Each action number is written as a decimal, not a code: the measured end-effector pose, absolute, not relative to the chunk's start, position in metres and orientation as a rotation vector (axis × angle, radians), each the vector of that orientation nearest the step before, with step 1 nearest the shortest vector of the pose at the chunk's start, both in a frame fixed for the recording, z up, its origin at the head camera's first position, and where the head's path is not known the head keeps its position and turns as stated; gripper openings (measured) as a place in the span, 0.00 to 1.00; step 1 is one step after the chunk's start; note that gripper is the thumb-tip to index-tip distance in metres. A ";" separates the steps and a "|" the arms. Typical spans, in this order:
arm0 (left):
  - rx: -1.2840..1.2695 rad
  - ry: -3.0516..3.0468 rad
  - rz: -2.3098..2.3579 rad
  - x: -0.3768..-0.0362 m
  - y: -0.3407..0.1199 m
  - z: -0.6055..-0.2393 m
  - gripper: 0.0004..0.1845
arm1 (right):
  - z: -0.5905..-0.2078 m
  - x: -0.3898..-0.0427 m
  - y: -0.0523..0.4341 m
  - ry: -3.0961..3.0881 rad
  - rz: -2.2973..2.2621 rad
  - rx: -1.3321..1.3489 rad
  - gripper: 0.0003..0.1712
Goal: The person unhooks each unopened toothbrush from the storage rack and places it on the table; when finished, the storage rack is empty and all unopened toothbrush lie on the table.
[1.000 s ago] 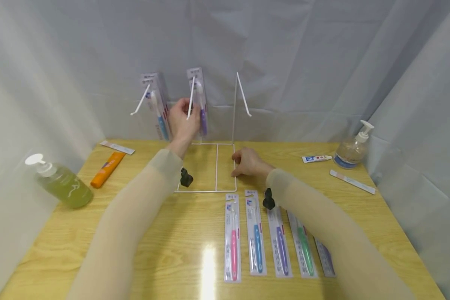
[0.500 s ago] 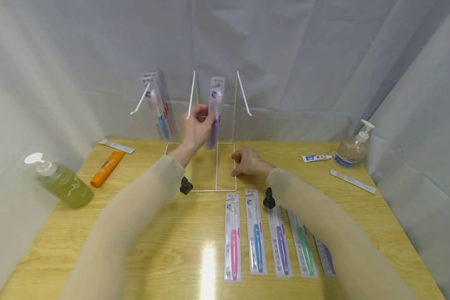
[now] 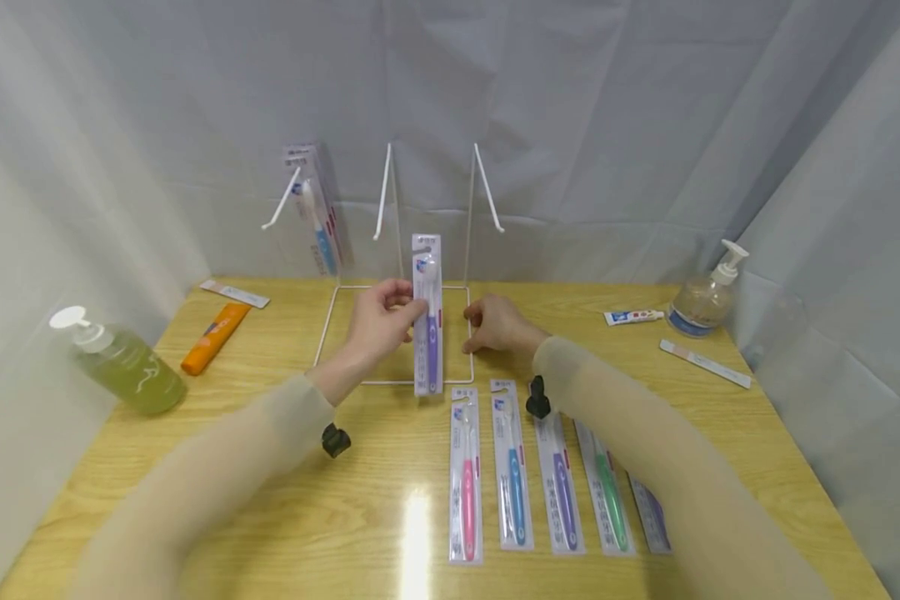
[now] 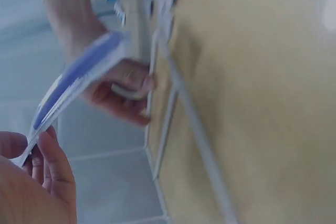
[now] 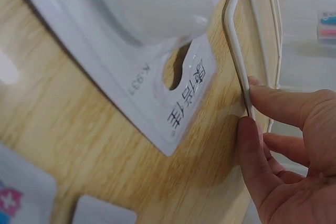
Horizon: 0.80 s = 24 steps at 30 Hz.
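Note:
My left hand (image 3: 408,307) pinches a purple toothbrush pack (image 3: 427,321) by its upper part and holds it upright over the base of the white wire rack (image 3: 330,321). In the left wrist view the purple pack (image 4: 73,80) slants up from my left fingers (image 4: 50,163). My right hand (image 3: 471,327) sits at the rack base's right edge. There its thumb and forefinger (image 5: 273,98) pinch the wire (image 5: 234,45). A blue toothbrush pack (image 3: 317,212) hangs on the left hook. The middle hook (image 3: 381,196) and the right hook (image 3: 487,187) are bare.
Several toothbrush packs (image 3: 513,467) lie in a row near the table's front. A green pump bottle (image 3: 120,362), an orange tube (image 3: 214,337) and a flat strip (image 3: 234,293) lie left. A clear pump bottle (image 3: 705,296), a small tube (image 3: 633,317) and a strip (image 3: 705,363) lie right.
My left hand has taken the purple pack off the middle hook, moved it right, then brought it down in front of the rack. The right hand has stayed on the base.

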<state>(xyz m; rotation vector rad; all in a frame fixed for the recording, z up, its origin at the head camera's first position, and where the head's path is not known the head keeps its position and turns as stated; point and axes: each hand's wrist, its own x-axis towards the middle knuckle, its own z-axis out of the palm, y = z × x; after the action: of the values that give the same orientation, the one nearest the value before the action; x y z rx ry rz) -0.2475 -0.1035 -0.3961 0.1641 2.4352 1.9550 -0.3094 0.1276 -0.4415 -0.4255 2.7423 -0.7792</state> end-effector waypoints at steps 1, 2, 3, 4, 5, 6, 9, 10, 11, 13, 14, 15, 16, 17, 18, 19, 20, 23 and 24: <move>0.156 2.404 1.954 -0.242 -0.105 -0.400 0.16 | -0.441 -0.309 0.128 2.739 -0.782 -0.419 0.41; 0.144 2.373 1.951 -0.236 -0.107 -0.403 0.16 | -0.441 -0.309 0.128 2.732 -0.789 -0.410 0.42; 0.128 2.343 1.949 -0.230 -0.108 -0.405 0.16 | -0.441 -0.309 0.128 2.729 -0.794 -0.404 0.42; 0.120 2.309 1.952 -0.225 -0.109 -0.409 0.17 | -0.441 -0.309 0.129 2.726 -0.798 -0.397 0.42; 0.105 2.283 1.944 -0.219 -0.110 -0.412 0.17 | -0.441 -0.308 0.129 2.723 -0.801 -0.391 0.42; 0.095 2.258 1.940 -0.214 -0.110 -0.416 0.17 | -0.440 -0.308 0.129 2.724 -0.797 -0.391 0.42; 0.075 2.184 1.933 -0.201 -0.113 -0.427 0.18 | -0.451 -0.316 0.132 2.737 -0.792 -0.429 0.43; 0.073 2.163 1.926 -0.197 -0.113 -0.432 0.18 | -0.451 -0.316 0.132 2.739 -0.790 -0.432 0.42; 0.069 2.149 1.913 -0.193 -0.114 -0.435 0.18 | -0.451 -0.317 0.131 2.739 -0.790 -0.433 0.42; 0.080 2.105 1.886 -0.185 -0.115 -0.441 0.19 | -0.451 -0.317 0.131 2.740 -0.794 -0.435 0.42; 0.093 2.089 1.861 -0.181 -0.116 -0.443 0.20 | -0.451 -0.318 0.131 2.738 -0.803 -0.431 0.42; 0.100 2.072 1.837 -0.177 -0.117 -0.445 0.20 | -0.452 -0.318 0.131 2.735 -0.809 -0.428 0.42; 0.123 2.061 1.806 -0.172 -0.118 -0.446 0.21 | -0.441 -0.309 0.128 2.732 -0.802 -0.401 0.41; 0.139 2.044 1.778 -0.169 -0.118 -0.448 0.21 | -0.441 -0.309 0.128 2.732 -0.800 -0.400 0.41; 0.152 2.026 1.752 -0.165 -0.120 -0.449 0.22 | -0.441 -0.309 0.128 2.735 -0.797 -0.400 0.41; 0.156 2.011 1.726 -0.162 -0.121 -0.449 0.22 | -0.442 -0.309 0.128 2.735 -0.798 -0.398 0.41; 0.160 1.997 1.704 -0.159 -0.122 -0.450 0.23 | -0.442 -0.309 0.128 2.736 -0.797 -0.397 0.41; 0.157 1.965 1.652 -0.152 -0.126 -0.450 0.23 | -0.442 -0.308 0.127 2.744 -0.787 -0.410 0.41; 0.148 1.959 1.636 -0.150 -0.127 -0.450 0.23 | -0.443 -0.309 0.127 2.744 -0.790 -0.415 0.41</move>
<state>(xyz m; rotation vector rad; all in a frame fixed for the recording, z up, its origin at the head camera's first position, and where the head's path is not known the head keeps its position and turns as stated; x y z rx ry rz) -0.1499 -0.1272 -0.4500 0.1485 1.9590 1.6364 -0.3086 0.1274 -0.4426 -0.4152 2.7438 -0.7901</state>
